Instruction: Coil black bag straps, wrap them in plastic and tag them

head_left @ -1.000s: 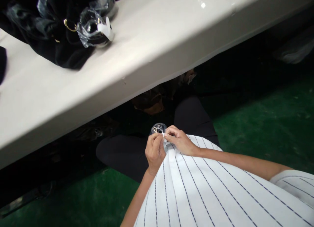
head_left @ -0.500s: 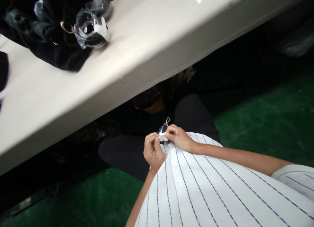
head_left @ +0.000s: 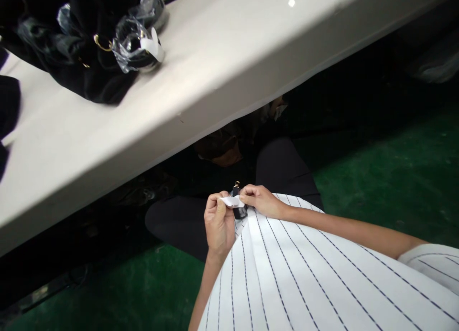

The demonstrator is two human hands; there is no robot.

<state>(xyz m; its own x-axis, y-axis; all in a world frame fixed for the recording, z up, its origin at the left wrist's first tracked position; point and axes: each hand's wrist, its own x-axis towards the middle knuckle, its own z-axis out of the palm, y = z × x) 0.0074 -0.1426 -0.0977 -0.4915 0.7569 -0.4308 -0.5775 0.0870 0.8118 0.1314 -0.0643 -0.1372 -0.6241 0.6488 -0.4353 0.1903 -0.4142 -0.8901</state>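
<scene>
Over my lap, my left hand (head_left: 217, 220) and my right hand (head_left: 261, 200) pinch a small dark item (head_left: 238, 208) with a gold clasp at its top. A white strip of tape or label (head_left: 231, 201) stretches between the fingertips of both hands, across the item. Both hands have their fingers closed. They sit just above the hem of my white pinstriped shirt (head_left: 304, 278) and my dark trousers (head_left: 279, 171).
A white table (head_left: 222, 58) slants across the upper half of the view. On its far left lies a heap of black items in clear plastic wrap (head_left: 103, 39) with gold rings and a white label. Green floor (head_left: 394, 178) lies to the right and below.
The clear wrapping seen round the item a second ago is gone from view. The gold clasp has come into sight, and my left hand has drawn the white strip out leftward.
</scene>
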